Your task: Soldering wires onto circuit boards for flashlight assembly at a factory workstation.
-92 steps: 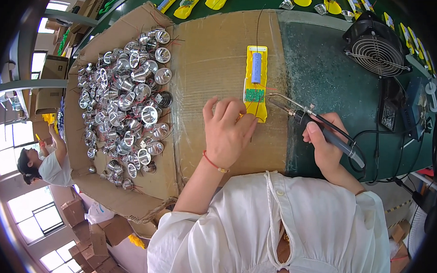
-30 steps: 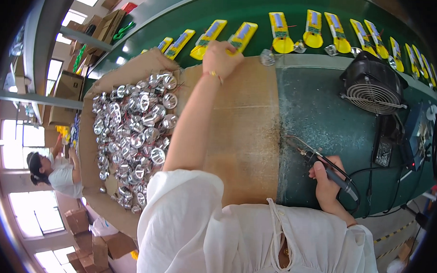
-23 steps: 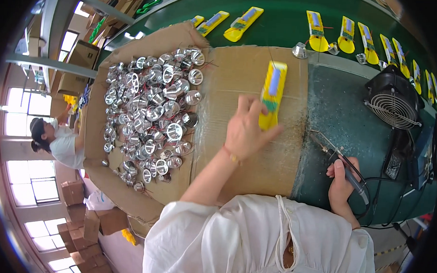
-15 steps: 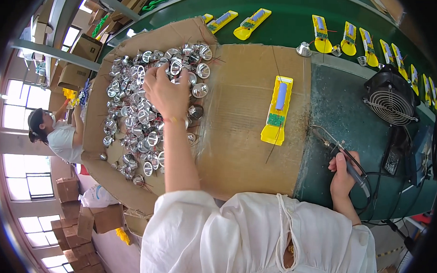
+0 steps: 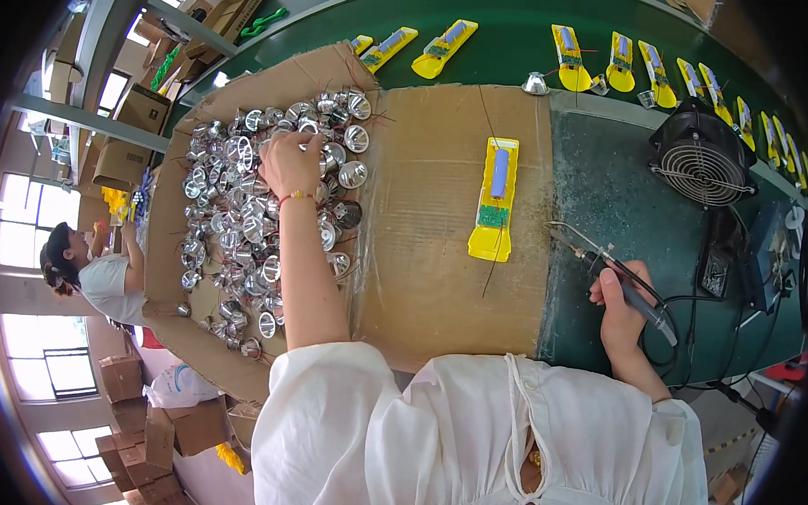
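Observation:
My left hand [image 5: 291, 164] reaches into a cardboard box piled with shiny silver reflector cups [image 5: 247, 153] on thin wires. Its fingers curl together among the cups, and what they hold, if anything, is hidden. In my right hand [image 5: 622, 318] is a soldering iron [image 5: 634, 298], its tip pointing up and left beside a thin length of solder wire [image 5: 591, 237]. Between my hands a yellow flashlight housing [image 5: 492, 242] lies on a cardboard sheet [image 5: 414, 217]. A purple battery [image 5: 499, 173] and a green circuit board [image 5: 493, 215] sit in it, with dark wires sticking out at both ends.
Several similar yellow housings [image 5: 621, 64] line the green bench at the back, with a few loose cups [image 5: 535, 83] nearby. A black fan [image 5: 705, 161] stands at the right. The box wall [image 5: 168, 244] borders the left side. Another person [image 5: 101, 264] works at far left.
My left fingers have drawn closer together among the cups. The whole view has shifted slightly, so the bench appears further left. My right hand still holds the soldering iron.

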`<state>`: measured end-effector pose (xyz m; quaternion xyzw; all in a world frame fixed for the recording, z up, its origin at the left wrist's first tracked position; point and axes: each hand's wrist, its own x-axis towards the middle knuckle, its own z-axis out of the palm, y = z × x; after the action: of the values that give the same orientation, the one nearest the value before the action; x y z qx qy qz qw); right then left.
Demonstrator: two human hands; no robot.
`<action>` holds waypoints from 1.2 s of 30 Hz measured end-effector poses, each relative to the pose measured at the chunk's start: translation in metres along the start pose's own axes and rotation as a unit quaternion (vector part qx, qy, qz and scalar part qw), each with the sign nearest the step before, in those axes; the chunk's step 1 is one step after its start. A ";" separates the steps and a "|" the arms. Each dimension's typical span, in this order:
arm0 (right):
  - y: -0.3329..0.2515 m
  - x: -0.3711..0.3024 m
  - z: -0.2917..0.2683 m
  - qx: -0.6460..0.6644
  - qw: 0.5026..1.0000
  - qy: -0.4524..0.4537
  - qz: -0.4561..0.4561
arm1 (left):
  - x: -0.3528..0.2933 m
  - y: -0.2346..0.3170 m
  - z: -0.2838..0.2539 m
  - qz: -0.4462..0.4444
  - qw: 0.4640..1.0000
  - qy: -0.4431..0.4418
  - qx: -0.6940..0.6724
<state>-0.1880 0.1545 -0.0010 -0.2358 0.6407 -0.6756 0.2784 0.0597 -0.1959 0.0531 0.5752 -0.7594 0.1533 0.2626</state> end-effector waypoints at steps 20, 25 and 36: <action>0.000 0.005 0.034 -0.084 0.990 -0.098 -0.059 | -0.155 0.117 -0.041 -0.136 0.776 -0.346 -0.509; 0.000 0.007 0.047 -0.015 0.997 -0.067 -0.025 | -0.159 0.115 -0.033 -0.131 0.783 -0.331 -0.510; -0.001 0.010 0.053 0.016 0.997 -0.076 0.026 | -0.156 0.117 -0.033 -0.120 0.783 -0.327 -0.516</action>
<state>-0.1595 0.1083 0.0034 -0.2651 0.6129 -0.6585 0.3471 -0.0131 -0.0203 -0.0022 0.4561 -0.6900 -0.4914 0.2727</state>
